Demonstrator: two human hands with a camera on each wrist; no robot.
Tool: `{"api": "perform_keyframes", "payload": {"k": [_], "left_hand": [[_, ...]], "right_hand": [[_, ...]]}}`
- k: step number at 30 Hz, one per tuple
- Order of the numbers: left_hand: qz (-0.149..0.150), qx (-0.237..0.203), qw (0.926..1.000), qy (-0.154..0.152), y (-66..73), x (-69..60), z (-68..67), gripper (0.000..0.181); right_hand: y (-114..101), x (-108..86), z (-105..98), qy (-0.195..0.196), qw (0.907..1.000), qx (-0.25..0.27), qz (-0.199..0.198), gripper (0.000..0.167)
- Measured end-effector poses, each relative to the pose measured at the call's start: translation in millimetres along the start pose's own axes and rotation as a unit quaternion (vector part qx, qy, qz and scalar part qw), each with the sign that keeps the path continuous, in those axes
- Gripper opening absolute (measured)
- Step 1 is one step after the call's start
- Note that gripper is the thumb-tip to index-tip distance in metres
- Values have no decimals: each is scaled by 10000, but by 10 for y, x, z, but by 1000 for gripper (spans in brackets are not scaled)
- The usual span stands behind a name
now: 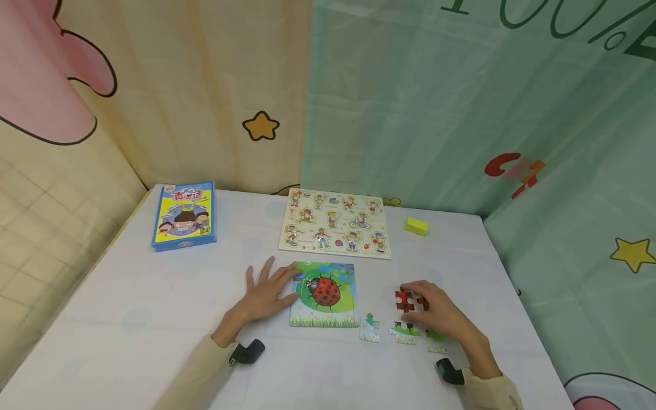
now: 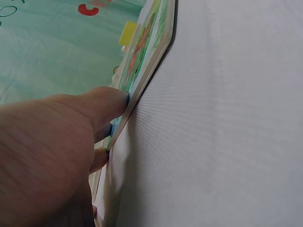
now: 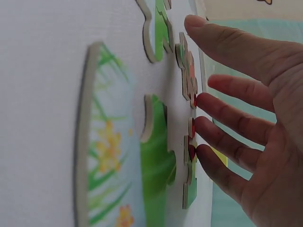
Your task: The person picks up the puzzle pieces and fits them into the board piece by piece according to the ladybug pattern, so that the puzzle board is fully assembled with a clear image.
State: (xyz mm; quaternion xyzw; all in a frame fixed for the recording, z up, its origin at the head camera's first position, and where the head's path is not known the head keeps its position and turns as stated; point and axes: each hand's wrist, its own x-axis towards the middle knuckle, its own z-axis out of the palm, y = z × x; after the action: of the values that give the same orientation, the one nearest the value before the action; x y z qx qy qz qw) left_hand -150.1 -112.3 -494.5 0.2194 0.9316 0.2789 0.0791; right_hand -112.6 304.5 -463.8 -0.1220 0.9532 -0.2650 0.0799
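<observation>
A square ladybug puzzle board (image 1: pixel 325 317) lies flat on the table. My left hand (image 1: pixel 267 296) is spread at its left side, with the thumb and some fingertips resting on the board's edge. The left wrist view shows the thumb (image 2: pixel 111 101) against the board's rim. To the right, my right hand (image 1: pixel 439 310) hovers low over loose puzzle pieces, fingertips at a red piece (image 1: pixel 404 301). In the right wrist view the thumb stands apart from the fingers (image 3: pixel 227 123), which touch red pieces. A grass piece (image 1: pixel 369 329) and another grass piece (image 1: pixel 405 336) lie nearer me.
Behind the ladybug board lies a wooden board with children figures (image 1: pixel 335 225). A blue and yellow box (image 1: pixel 184 217) sits at the back left, and a yellow block (image 1: pixel 416 226) at the back right. Printed curtains (image 1: pixel 389 114) hang behind the white table (image 1: pixel 123 319).
</observation>
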Motion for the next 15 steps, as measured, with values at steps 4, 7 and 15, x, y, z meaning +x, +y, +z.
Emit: {"api": "perform_keyframes", "payload": {"k": [4, 7, 15], "left_hand": [[5, 4, 10000, 5, -4, -1, 7, 54], [-3, 0, 10000, -1, -5, 0, 10, 54], [13, -30, 10000, 38, 11, -10, 0, 54]], "right_hand": [[33, -2, -18, -132, 9999, 63, 17, 66], [55, 3, -27, -195, 9998, 85, -35, 65], [105, 29, -32, -247, 9993, -56, -272, 64]]}}
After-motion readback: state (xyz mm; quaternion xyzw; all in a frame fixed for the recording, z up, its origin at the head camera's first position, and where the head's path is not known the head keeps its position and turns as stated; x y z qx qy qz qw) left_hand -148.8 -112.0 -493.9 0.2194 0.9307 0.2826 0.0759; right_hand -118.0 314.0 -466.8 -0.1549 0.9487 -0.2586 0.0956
